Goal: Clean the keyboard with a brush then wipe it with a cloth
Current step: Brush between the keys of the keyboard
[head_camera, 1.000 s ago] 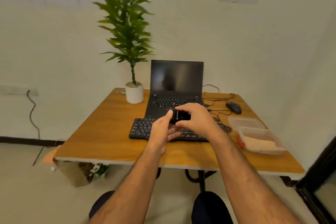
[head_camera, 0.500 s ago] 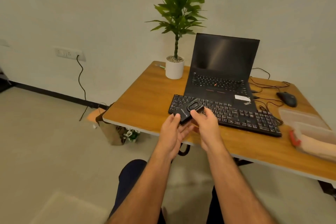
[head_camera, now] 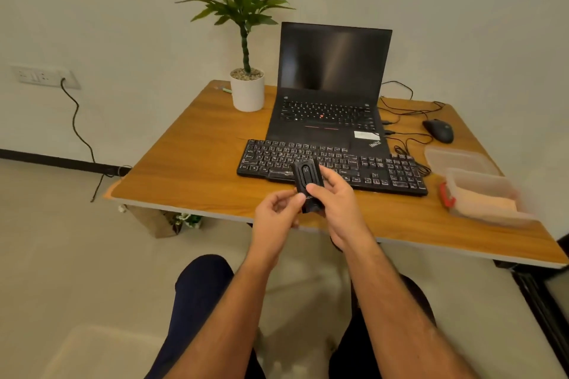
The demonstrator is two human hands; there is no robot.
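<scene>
A black keyboard (head_camera: 332, 164) lies on the wooden desk (head_camera: 197, 163) in front of an open laptop (head_camera: 331, 92). My right hand (head_camera: 340, 209) grips a small black brush case (head_camera: 307, 180) upright over the desk's near edge, with the thumb on its front. My left hand (head_camera: 275, 218) is at the case's lower left corner, fingers curled, fingertips touching or pinching it. A beige cloth (head_camera: 483, 204) lies in an open clear plastic box (head_camera: 480, 183) at the right. No bristles are visible.
A potted plant (head_camera: 247, 83) stands at the desk's back left. A black mouse (head_camera: 438, 130) and loose cables (head_camera: 406, 132) lie right of the laptop. The box lid (head_camera: 455, 158) lies behind the box. A wall socket (head_camera: 43, 75) with a cable is at left.
The case has turned from slanted to upright in my hands and sits a little nearer me. My view has shifted so the desk appears more to the right.
</scene>
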